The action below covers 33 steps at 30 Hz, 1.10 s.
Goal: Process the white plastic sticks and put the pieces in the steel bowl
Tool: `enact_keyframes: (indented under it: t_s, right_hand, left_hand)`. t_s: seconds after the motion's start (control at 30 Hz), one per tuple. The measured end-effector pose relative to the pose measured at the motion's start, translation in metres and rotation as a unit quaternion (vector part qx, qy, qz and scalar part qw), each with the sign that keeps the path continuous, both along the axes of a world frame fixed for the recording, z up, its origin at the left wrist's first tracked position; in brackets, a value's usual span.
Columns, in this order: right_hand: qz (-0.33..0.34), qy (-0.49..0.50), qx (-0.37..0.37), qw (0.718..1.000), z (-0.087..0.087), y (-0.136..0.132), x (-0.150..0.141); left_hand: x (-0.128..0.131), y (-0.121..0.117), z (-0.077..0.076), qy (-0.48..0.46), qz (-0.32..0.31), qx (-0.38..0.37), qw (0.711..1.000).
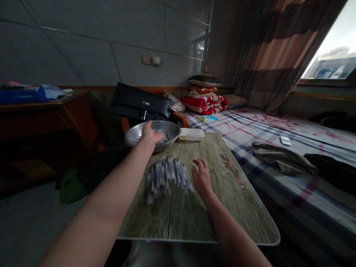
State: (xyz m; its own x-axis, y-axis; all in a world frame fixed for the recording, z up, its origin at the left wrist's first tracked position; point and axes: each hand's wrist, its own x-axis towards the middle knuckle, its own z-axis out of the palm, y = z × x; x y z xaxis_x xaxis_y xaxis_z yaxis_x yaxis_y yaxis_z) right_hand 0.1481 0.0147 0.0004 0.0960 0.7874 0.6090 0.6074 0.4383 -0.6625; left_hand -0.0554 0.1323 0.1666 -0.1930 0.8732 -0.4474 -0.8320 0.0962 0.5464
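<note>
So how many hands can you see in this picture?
2. The left hand is at the metal bowl. The right hand is above the wood-patterned table, beside a pile of thin pen-like tubes. No others show.

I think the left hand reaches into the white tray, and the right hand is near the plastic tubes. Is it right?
No: the head view shows the left hand reaching into the metal bowl, not the white tray. The right hand is near the plastic tubes, as you said.

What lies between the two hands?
Head view: a heap of slim grey plastic tubes lies on the wood-grain tabletop between the left hand and the right hand.
</note>
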Motion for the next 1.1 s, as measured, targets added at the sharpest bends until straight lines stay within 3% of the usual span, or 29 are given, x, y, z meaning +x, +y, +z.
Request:
enact_keyframes:
  t_s: [0.07,0.17,0.23,0.4,0.53,0.63,0.77,0.97,1.1]
  right_hand:
    - [-0.006,-0.001,-0.007,1.000,-0.001,0.001,0.000]
    - [-0.021,-0.008,-0.017,1.000,-0.001,0.001,0.001]
    - [-0.034,-0.030,-0.036,0.998,-0.001,0.001,0.001]
    - [-0.037,-0.155,-0.159,0.974,0.000,-0.002,0.001]
    - [-0.017,-0.236,-0.228,0.944,0.001,-0.005,0.000]
    - [-0.021,-0.277,-0.259,0.925,0.002,-0.007,0.000]
    - [-0.024,-0.298,-0.281,0.912,0.003,-0.008,-0.001]
    - [-0.028,-0.297,-0.295,0.908,0.002,-0.011,-0.003]
    - [-0.058,-0.257,-0.293,0.919,0.004,-0.010,0.000]
  left_hand:
    - [-0.006,0.008,-0.001,0.038,-0.004,0.024,0.999]
    - [-0.002,-0.005,-0.022,0.081,0.022,0.048,0.995]
    - [0.008,-0.026,-0.045,0.107,0.045,0.057,0.992]
    - [0.044,-0.092,-0.103,0.138,-0.028,0.147,0.979]
    - [0.059,-0.122,-0.132,0.108,-0.083,0.131,0.982]
    - [0.056,-0.128,-0.142,0.021,-0.186,0.139,0.972]
    - [0.048,-0.131,-0.146,-0.055,-0.311,0.168,0.934]
    - [0.044,-0.132,-0.152,-0.068,-0.354,0.189,0.913]
    - [0.043,-0.129,-0.158,-0.062,-0.336,0.185,0.922]
